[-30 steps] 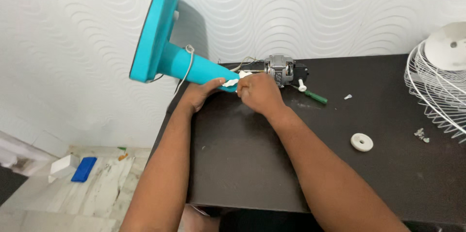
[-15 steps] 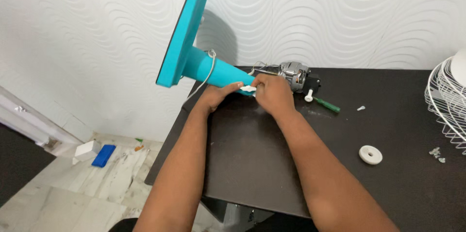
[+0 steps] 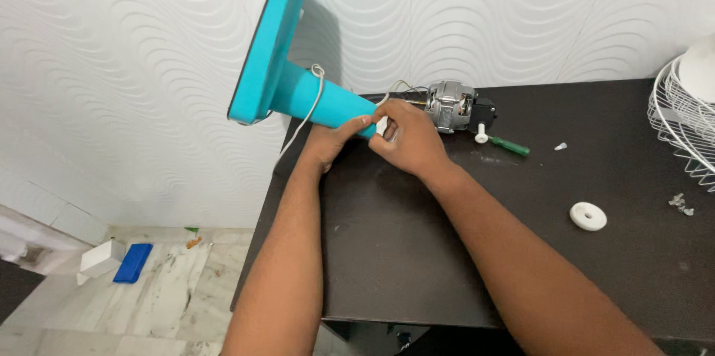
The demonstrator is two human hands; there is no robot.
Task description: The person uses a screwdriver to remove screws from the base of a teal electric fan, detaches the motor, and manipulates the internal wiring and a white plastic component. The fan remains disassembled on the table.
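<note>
Between both hands: teal fan stand [image 3: 328, 103] | long axis runs up-left from fingers | left hand [image 3: 333, 141] clamped on neck | right hand [image 3: 406, 140] pinching white part [image 3: 383, 126], equally near

Green-handled screwdriver [image 3: 509, 146] and white round cap [image 3: 588, 216] lie on dark table [image 3: 417, 267]; white wire guard [image 3: 685, 129] at right edge.

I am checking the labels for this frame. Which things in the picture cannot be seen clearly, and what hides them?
- Head view: the small white part on the teal fan stand is mostly covered by the left hand and right hand.
- The white wire grille is cut off by the right edge.
- The clear bits near it are too small to identify.
- The motor's near end is hidden behind the right hand.
</note>
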